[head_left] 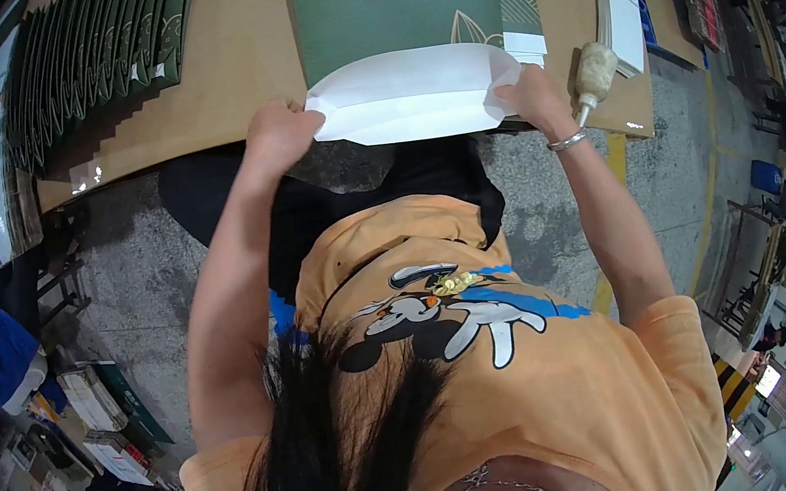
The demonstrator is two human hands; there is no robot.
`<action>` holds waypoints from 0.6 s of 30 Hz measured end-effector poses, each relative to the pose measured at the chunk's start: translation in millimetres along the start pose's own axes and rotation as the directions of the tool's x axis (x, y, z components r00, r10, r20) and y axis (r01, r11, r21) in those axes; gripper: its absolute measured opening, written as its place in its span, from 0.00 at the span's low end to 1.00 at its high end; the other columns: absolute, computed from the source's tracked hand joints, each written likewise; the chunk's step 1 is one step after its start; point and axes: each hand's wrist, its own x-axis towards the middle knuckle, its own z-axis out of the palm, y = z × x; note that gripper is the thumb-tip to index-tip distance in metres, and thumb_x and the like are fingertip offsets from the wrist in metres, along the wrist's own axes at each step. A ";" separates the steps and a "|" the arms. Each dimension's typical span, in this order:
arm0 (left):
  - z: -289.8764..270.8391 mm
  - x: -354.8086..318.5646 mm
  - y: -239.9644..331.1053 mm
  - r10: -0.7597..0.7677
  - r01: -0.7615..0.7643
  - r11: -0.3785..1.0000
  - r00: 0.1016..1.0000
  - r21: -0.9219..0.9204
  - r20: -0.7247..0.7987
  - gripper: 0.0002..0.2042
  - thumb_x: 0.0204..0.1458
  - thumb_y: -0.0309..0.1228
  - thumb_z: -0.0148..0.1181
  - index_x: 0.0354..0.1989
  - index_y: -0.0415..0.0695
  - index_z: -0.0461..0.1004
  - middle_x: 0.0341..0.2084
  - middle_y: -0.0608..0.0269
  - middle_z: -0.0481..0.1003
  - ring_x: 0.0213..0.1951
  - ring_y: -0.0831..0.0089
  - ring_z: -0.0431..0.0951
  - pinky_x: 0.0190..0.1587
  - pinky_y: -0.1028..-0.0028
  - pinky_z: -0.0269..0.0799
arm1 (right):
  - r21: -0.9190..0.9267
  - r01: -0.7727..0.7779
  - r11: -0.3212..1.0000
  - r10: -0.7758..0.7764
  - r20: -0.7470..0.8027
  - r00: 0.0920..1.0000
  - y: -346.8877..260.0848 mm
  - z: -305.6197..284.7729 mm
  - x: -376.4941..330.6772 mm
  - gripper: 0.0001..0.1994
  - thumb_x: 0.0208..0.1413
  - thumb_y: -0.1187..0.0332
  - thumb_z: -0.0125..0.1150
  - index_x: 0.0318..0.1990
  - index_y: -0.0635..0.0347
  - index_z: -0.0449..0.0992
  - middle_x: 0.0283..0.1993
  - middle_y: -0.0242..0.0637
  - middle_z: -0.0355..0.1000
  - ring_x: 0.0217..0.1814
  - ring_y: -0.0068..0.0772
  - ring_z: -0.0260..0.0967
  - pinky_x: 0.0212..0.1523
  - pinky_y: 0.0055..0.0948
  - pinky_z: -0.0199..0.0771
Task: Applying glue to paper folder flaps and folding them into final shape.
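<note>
Both hands gripped one white folded flap (pixel 412 94) at upper centre of the frame — left hand (pixel 279 133) pinching its left edge, right hand (pixel 533 97) pinching its right edge. The flap belonged to a green printed sheet (pixel 394 4) lying on the brown worktable (pixel 246 55). A glue brush (pixel 593 75) rested just right of the right hand — a fanned row of green sheets (pixel 100 56) lay at upper left

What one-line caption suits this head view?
Both hands, left hand and right hand, fold a green board's white flap at a brown table.
</note>
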 end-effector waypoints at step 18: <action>87.8 39.8 14.2 0.592 -0.164 0.753 0.592 0.637 -0.547 0.43 0.59 0.54 0.47 0.69 0.30 0.42 0.70 0.37 0.42 0.72 0.47 0.37 0.68 0.42 0.27 | -0.032 0.174 0.984 -0.164 -0.529 0.832 -24.8 39.5 -5.6 0.41 0.57 0.48 0.56 0.67 0.73 0.50 0.68 0.68 0.50 0.72 0.64 0.46 0.68 0.58 0.45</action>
